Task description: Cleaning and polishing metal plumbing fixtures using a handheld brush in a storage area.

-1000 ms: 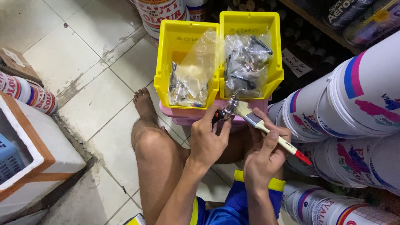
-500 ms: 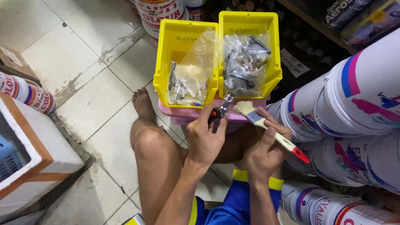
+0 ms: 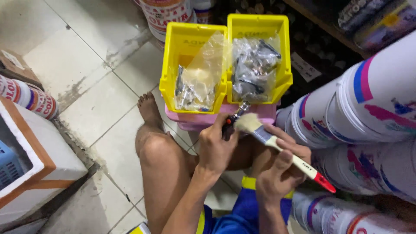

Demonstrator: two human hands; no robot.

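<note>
Just above the left hand point(image 3: 215, 147), pinched between thumb and curled fingers: a small metal fitting point(image 3: 234, 118) with a dark and red grip, shiny end tilted up and away. Closed fully round the grip, no finger spread.

To the right of that hand and slightly nearer the body, the right hand point(image 3: 281, 170), wrapped round the pale handle of a paintbrush point(image 3: 277, 145), thumb on top, fingers folded beneath. Bristles now touching, or all but touching, the right side of the fitting; red handle tip pointing out past the wrist.

Half a second ago: bristles a little apart from the fitting. A second ago: fitting held higher, against the front of the bins. Since then lowered toward the lap and met by the brush, so seemingly a dusting stroke under way rather than a pause.

Beyond both hands, two yellow bins point(image 3: 170, 82) side by side on a pink box point(image 3: 203, 121), each with a plastic bag point(image 3: 197, 84) of metal parts. Right of the right hand, stacked white paint buckets point(image 3: 368, 99). Left of the left forearm, a bare knee point(image 3: 158, 151).
</note>
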